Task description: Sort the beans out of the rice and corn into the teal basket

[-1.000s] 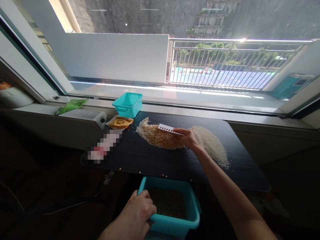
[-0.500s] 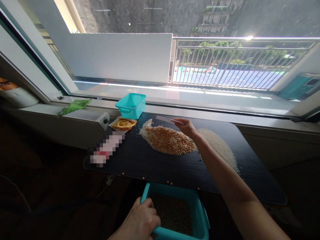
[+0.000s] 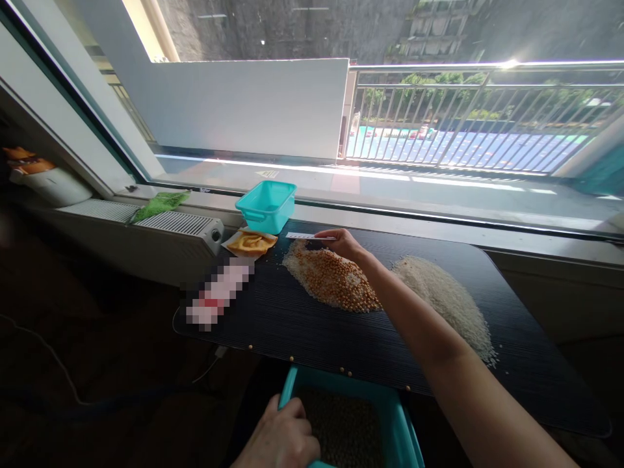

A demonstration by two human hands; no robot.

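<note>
Here's the table point(image 3: 263, 312), broad and dark, running left to right under the window, and tucked below its near edge sits the turquoise bin point(image 3: 347, 376), dim brownish grains inside. On the table's right side spreads the pale heap point(image 3: 443, 299), well apart from the mixed heap point(image 3: 336, 276), and that mixed heap is the one to watch: golden kernels over white grains, lying left of the pale one, its long axis slanting from the far left down to the near right. Beyond its far left end, the empty-looking turquoise container point(image 3: 267, 207) stands upright near the window.

Now the hands! The left hand point(image 3: 287, 435) is curled over the bin's left rim, fingertips out of sight, low and well apart from both heaps. The right hand point(image 3: 344, 244) is far the nearer, up at the mixed heap's far side, its forearm crossing between the two heaps, fingers pinching one end of the white slotted strip point(image 3: 301, 236). That strip points left, lying almost crosswise in view, right by the heap's far left end; whether it touches grain, I cannot tell. And smallest of all, stray kernels point(image 3: 250, 347) dot the table's near edge.
</note>
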